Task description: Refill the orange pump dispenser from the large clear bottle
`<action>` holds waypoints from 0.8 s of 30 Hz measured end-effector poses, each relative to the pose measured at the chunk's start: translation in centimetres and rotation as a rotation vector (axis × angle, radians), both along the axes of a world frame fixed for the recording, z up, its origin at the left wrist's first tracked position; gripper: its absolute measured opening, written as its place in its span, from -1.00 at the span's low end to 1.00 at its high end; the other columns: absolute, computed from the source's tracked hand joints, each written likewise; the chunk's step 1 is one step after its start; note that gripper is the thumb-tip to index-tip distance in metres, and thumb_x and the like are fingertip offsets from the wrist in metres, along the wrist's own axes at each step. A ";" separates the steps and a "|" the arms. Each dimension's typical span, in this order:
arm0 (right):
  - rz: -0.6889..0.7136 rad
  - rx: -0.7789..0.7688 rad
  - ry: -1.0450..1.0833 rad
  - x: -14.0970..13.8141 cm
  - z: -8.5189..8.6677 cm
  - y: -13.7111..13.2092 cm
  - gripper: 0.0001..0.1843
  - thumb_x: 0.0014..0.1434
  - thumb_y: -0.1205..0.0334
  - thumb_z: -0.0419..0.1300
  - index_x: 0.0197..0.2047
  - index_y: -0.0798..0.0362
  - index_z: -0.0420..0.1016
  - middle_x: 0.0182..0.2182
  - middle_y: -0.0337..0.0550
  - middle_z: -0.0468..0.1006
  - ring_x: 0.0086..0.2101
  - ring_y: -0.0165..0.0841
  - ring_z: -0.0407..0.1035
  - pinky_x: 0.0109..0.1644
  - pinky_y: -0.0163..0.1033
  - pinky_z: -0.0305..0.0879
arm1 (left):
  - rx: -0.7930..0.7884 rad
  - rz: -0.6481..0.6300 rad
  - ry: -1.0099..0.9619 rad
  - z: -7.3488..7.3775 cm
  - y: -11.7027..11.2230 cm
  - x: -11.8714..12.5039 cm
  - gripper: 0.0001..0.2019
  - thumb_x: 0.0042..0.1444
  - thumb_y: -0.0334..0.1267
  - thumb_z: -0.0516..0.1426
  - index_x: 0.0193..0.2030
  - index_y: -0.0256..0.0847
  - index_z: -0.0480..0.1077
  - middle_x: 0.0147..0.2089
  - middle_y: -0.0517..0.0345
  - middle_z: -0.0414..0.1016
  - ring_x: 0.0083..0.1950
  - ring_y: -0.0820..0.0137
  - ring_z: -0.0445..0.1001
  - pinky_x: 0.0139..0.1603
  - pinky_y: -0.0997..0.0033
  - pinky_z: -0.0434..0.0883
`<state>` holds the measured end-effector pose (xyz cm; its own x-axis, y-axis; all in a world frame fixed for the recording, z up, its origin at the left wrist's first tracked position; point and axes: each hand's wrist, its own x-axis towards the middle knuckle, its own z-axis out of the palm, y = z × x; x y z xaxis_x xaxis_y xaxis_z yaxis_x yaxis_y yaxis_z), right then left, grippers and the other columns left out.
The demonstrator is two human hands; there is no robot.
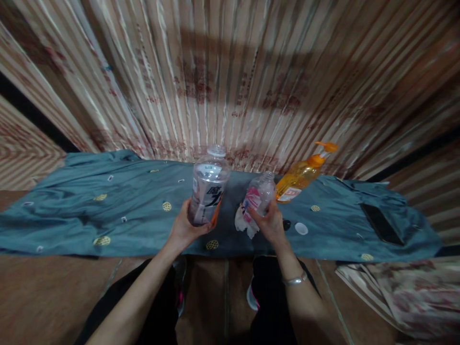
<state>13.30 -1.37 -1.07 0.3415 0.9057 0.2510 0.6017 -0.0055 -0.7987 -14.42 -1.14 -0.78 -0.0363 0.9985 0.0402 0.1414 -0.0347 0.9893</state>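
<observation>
My left hand (185,227) grips a large clear plastic bottle (208,184) with a white cap, held upright above the teal cloth (118,211). A smaller clear bottle (259,195) with a pink label sits in my right hand (270,224), tilted a little to the right. Under that hand a crumpled white tissue or wrapper (241,221) lies on the cloth. A white bottle cap (301,228) rests on the cloth just right of my right hand. The two bottles stand apart from each other.
An orange pump bottle (302,175) leans at the back right, against the striped curtain (230,72). A dark phone (381,223) lies at the cloth's right end. A small black object (286,224) sits beside the white cap. Folded patterned fabric (398,292) lies lower right. My knees are below.
</observation>
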 end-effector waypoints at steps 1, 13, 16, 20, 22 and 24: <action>0.003 0.013 0.021 0.0 0.1 0.0 -0.40 0.01 -0.27 0.35 -0.07 -0.01 0.44 -0.35 -0.06 0.65 -0.33 -0.02 0.59 -0.30 -0.03 0.50 | 0.005 -0.033 -0.039 -0.1 -0.2 0.0 -0.38 -0.07 -0.18 0.53 0.11 -0.15 0.44 0.02 0.07 0.60 0.05 0.08 0.60 0.14 -0.06 0.53; -0.012 0.017 0.063 -1.0 0.5 0.5 -0.39 0.01 -0.35 0.32 -0.12 -0.01 0.44 -0.34 -0.05 0.66 -0.32 -0.02 0.60 -0.28 -0.02 0.50 | -0.122 -0.103 -0.350 -0.5 -1.5 2.3 -0.18 -0.38 -0.06 0.58 0.09 -0.11 0.46 0.01 0.02 0.67 0.10 -0.04 0.63 0.16 0.00 0.55; -0.027 0.005 0.054 -0.7 0.5 0.6 -0.36 0.00 -0.36 0.32 -0.09 -0.01 0.44 -0.32 -0.03 0.67 -0.26 0.02 0.61 -0.21 0.01 0.51 | -0.158 -0.031 -0.340 -0.6 -1.0 2.1 -0.17 -0.45 -0.15 0.56 0.05 -0.09 0.38 -0.11 0.11 0.64 -0.04 0.05 0.63 0.05 0.07 0.53; -0.030 0.022 0.034 -0.1 0.3 0.7 -0.40 0.02 -0.34 0.32 -0.10 -0.04 0.43 -0.31 -0.05 0.67 -0.24 0.01 0.61 -0.18 0.01 0.52 | -0.200 0.000 -0.360 0.9 -0.7 1.5 -0.28 -0.52 -0.19 0.56 -0.11 -0.11 0.44 -0.26 0.20 0.62 -0.20 0.16 0.59 -0.09 0.20 0.50; -0.035 0.032 0.026 0.0 0.2 0.7 -0.42 0.03 -0.33 0.33 -0.10 -0.05 0.42 -0.33 -0.08 0.66 -0.26 -0.02 0.60 -0.20 -0.02 0.51 | -0.213 -0.011 -0.409 2.1 -0.8 1.4 -0.36 -0.48 -0.17 0.54 -0.15 -0.12 0.50 -0.27 0.18 0.65 -0.19 0.15 0.61 -0.09 0.21 0.52; -0.039 0.036 0.025 0.1 0.1 0.7 -0.43 0.04 -0.32 0.34 -0.11 -0.06 0.41 -0.34 -0.10 0.65 -0.28 -0.04 0.59 -0.22 -0.03 0.51 | -0.235 -0.022 -0.466 3.3 -1.0 1.3 -0.41 -0.41 -0.16 0.52 -0.13 -0.12 0.54 -0.24 0.13 0.69 -0.14 0.08 0.66 -0.03 0.14 0.57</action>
<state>13.42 -0.68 -0.95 0.3835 0.8819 0.2741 0.5811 0.0003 -0.8138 -13.09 -2.17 2.51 0.0242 0.9793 -0.2009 -0.3137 0.1982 0.9286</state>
